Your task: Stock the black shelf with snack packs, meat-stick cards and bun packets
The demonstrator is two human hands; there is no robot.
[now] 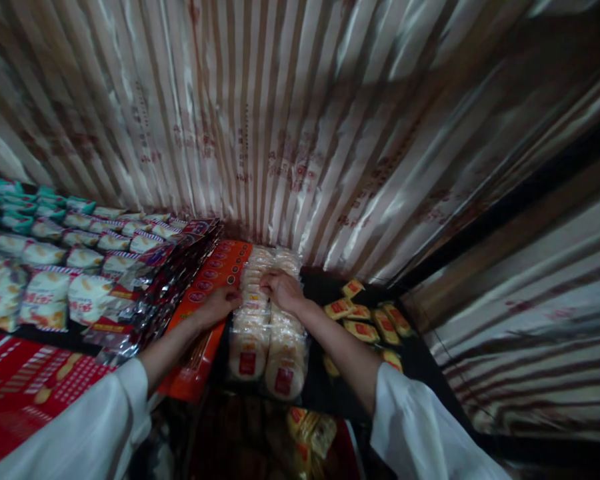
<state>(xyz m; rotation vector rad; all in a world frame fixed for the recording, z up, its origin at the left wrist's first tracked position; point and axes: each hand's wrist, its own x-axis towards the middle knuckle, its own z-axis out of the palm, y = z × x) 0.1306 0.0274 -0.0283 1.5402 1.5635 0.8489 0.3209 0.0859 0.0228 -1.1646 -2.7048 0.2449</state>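
Two rows of clear packets of round pale crackers (286, 353) lie side by side on a dark tabletop, with red labels on the nearest ones. My right hand (284, 291) is closed on a cracker packet about midway along, its fingers curled down on the plastic. From the left, my left hand (219, 305) grips the edge of the left row with bent fingers. Part of the gripped packets is hidden under my hands. Beneath my left wrist lies a flat orange printed bag (200, 353).
At left stand many white snack bags (87, 300) in rows, beside a stack of dark shiny bags (180, 287). Small yellow packets (363, 330) are scattered at right. Below the table edge, more yellow packets (313, 430) sit in a dark container. Striped plastic sheeting (260, 133) hangs behind.
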